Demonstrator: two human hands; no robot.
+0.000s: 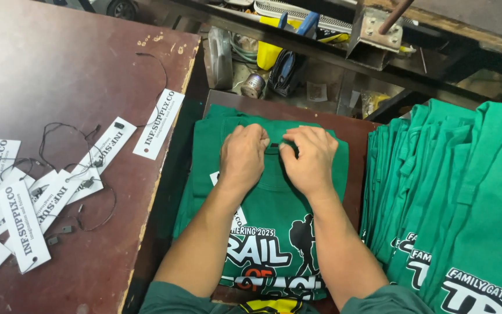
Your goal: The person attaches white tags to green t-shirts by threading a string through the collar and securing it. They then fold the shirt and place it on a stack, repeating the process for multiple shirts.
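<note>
Head view: your left hand [242,156] and right hand [309,158] pinch closed on the neck of the folded green cotton T-shirt [268,203], top of its stack. Keep pinches level. Table drop just beyond fingertips; white card hang tags [42,200] left, green shirt pile [454,203] right.

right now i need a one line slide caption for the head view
Both hands, left hand and right hand, press at the collar of a green printed t-shirt, white hang tags beside it.
</note>
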